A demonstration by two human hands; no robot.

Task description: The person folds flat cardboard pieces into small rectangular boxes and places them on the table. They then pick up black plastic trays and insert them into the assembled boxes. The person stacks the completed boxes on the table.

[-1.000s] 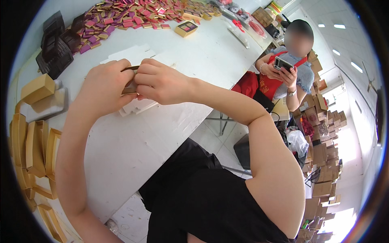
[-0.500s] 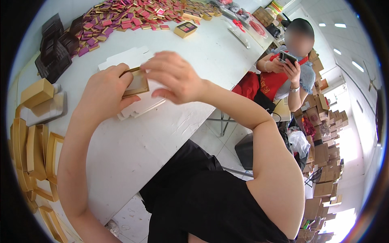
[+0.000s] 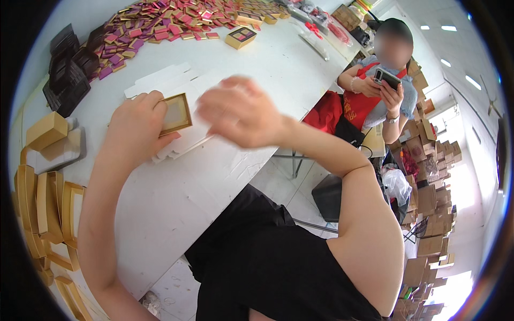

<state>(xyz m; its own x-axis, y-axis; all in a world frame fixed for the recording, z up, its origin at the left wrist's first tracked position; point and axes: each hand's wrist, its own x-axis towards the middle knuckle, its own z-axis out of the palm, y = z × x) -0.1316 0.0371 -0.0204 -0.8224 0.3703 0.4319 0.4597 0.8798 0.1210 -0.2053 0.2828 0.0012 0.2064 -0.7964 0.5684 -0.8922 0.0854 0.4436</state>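
Note:
My left hand (image 3: 134, 125) is closed on a small gold-edged open box (image 3: 177, 113), gripping its left end with fingers and thumb. The inside of the box looks pale, and its left part is hidden by the hand. Beneath it lie white flat card pieces (image 3: 167, 76) with cut tabs. Just right of the box, apart from it, my right hand (image 3: 241, 113) hangs over the table. Motion smears its fingers, so I cannot tell whether anything is in them.
A heap of small pink, purple and gold cases (image 3: 166, 24) covers the far side. Black plastic trays (image 3: 69, 69) stand far left, gold boxes (image 3: 51, 206) near left. A filled gold box (image 3: 240, 37) sits beyond. Across the table's corner, a person in a red apron (image 3: 360, 101) holds a phone.
My right hand has moved off the box, a little to the right, uncovering its right end. My left hand keeps its hold on the box.

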